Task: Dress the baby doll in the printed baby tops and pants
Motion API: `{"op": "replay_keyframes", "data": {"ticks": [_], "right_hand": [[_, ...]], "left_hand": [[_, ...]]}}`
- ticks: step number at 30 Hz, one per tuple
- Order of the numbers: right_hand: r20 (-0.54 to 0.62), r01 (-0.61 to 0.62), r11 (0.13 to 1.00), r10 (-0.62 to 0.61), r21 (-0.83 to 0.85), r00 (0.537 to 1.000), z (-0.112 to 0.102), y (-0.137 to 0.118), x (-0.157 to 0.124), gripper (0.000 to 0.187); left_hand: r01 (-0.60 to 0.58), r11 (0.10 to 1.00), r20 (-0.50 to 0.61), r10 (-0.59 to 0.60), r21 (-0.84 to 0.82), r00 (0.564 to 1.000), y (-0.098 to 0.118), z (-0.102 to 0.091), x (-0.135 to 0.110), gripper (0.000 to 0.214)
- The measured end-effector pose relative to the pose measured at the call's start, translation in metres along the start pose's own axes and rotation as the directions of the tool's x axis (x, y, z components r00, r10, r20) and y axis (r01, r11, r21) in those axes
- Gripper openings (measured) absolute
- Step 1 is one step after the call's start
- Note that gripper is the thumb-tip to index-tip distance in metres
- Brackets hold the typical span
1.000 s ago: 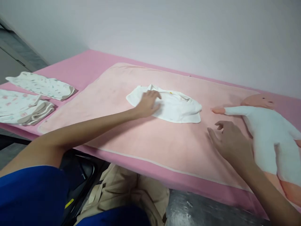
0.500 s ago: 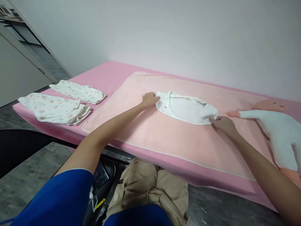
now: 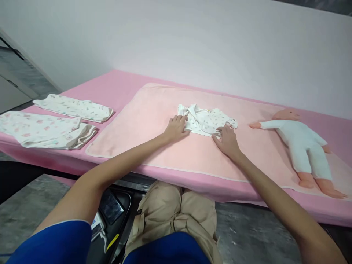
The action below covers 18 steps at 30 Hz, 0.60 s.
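A small baby garment (image 3: 207, 120), white with a tiny print, lies bunched on the pale pink mat (image 3: 170, 154). My left hand (image 3: 176, 128) rests on its left end, fingers apart and laid over the cloth. At its lower right edge is my right hand (image 3: 228, 141), the thumb spread from the fingers, fingertips touching the fabric. Neither hand lifts the cloth. To the right, a baby doll (image 3: 299, 143) in a white suit lies on its back, one arm stretched toward the garment.
Two folded printed cloths, one with pink figures (image 3: 41, 128) and one with small leaves (image 3: 74, 107), lie on the left of the pink-covered table (image 3: 110, 86). A white wall (image 3: 192, 44) stands behind. Below the front edge, a dark phone-like device (image 3: 111, 206) rests on a black surface.
The garment has gone from a spread, plain white side to a smaller, bunched shape showing its print. My hands have come closer together and loosened from its ends. The view has shifted right.
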State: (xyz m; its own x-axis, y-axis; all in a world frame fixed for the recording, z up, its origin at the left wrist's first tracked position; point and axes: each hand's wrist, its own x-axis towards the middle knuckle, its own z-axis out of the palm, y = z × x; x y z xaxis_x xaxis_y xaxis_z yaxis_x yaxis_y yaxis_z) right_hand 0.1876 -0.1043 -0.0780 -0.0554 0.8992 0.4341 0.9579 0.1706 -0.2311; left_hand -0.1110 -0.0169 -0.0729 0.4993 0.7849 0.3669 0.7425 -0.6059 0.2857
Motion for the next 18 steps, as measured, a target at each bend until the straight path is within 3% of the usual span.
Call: {"op": "replay_keyframes", "data": {"ticks": [2,4,8,10,12,15,18], "right_hand": [[-0.048,-0.084,0.993,0.088,0.079,0.995,0.001,0.019,-0.001,0.034],[-0.012,-0.139,0.978,0.143,0.156,0.990,-0.004,0.027,0.005,0.027],[-0.002,-0.157,0.956,0.162,0.246,0.987,-0.030,0.016,0.005,0.025],[-0.047,-0.098,0.962,0.113,0.255,0.992,-0.052,0.006,-0.008,0.024],[-0.018,-0.037,0.968,0.043,0.248,0.999,-0.076,-0.002,-0.026,0.021],[0.179,0.072,0.971,-0.115,0.230,0.977,-0.108,-0.013,-0.055,0.020],[0.296,0.116,0.967,-0.182,0.227,0.938,-0.123,-0.024,-0.069,0.022]], "left_hand": [[0.040,0.999,0.040,-0.039,-0.024,0.998,-0.006,0.000,0.005,0.038],[0.059,0.996,0.095,-0.052,-0.065,0.994,-0.005,-0.002,0.016,0.031],[0.079,0.990,0.122,-0.065,-0.118,0.990,0.006,-0.020,0.022,0.027],[0.059,0.988,0.109,-0.043,-0.146,0.993,0.010,-0.039,0.008,0.028],[0.015,0.986,0.134,0.007,-0.163,0.991,0.013,-0.061,-0.016,0.028],[-0.070,0.989,0.272,0.105,-0.134,0.957,0.019,-0.088,-0.057,0.027],[-0.135,0.985,0.335,0.164,-0.108,0.928,0.023,-0.097,-0.082,0.033]]}}
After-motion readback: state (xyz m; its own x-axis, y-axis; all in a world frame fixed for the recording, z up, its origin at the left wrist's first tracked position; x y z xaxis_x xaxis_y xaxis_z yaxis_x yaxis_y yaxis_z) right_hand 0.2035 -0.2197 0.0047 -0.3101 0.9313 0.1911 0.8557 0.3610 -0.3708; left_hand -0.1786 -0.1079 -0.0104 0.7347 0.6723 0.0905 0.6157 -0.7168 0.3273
